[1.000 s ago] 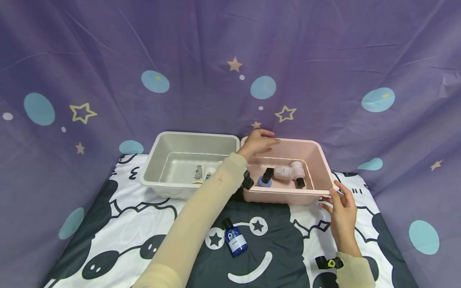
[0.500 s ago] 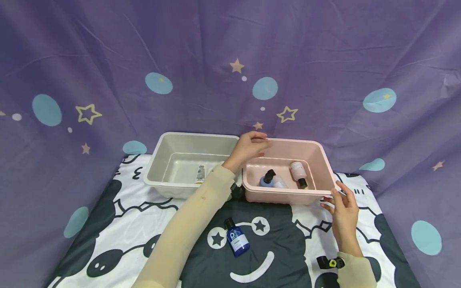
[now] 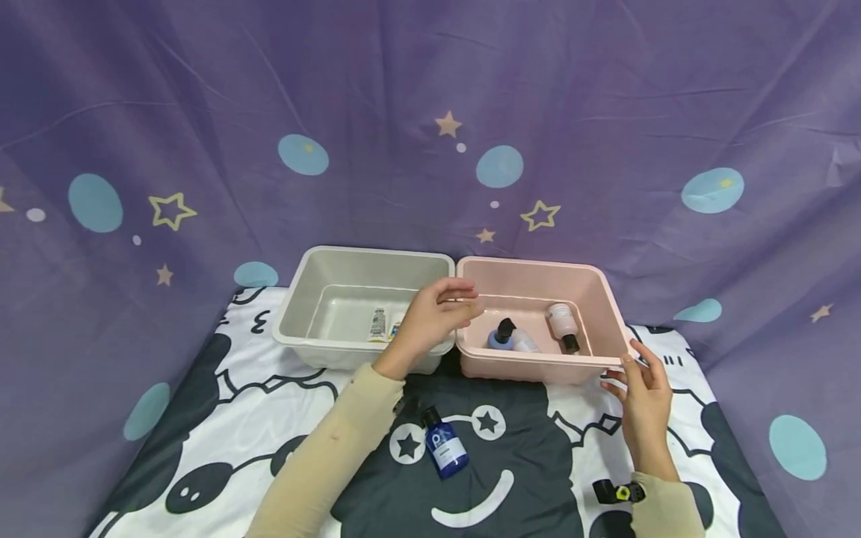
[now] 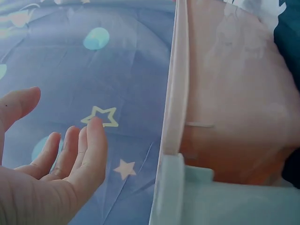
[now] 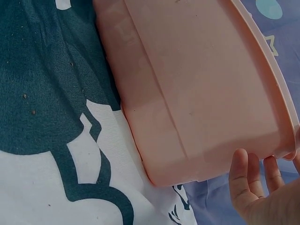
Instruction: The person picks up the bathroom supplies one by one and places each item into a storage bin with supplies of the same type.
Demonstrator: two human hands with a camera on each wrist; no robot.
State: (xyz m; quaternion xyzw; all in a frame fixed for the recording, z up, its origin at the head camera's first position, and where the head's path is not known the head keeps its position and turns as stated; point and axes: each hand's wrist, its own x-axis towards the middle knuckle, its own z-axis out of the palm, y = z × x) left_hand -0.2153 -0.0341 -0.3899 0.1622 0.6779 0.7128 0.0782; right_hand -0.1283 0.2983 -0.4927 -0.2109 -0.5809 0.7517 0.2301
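My left hand (image 3: 430,317) hovers over the seam between the grey-white plastic bin (image 3: 363,258) and the pink plastic bin (image 3: 538,366), holding nothing. In the left wrist view its fingers (image 4: 97,145) are parted from the thumb and apart from the bins. My right hand (image 3: 647,411) grips the pink bin's front right corner; the right wrist view shows the thumb by its outer wall. Inside the pink bin are a blue pump bottle (image 3: 500,340) with a black pump, a pale bottle (image 3: 526,342) beside it, and a light pink bottle (image 3: 561,321) with a black cap.
A dark blue bottle (image 3: 445,448) with a black cap lies on the sheep-print cloth (image 3: 531,426) before the bins. The grey-white bin holds a small tube (image 3: 378,324) and another small item partly hidden by my left hand. A purple curtain (image 3: 377,202) hangs behind.
My left hand has drawn back left and toward me from the pink bin's far rim. The pale bottle near the middle has dropped beside the pump bottle. My right hand keeps its place.
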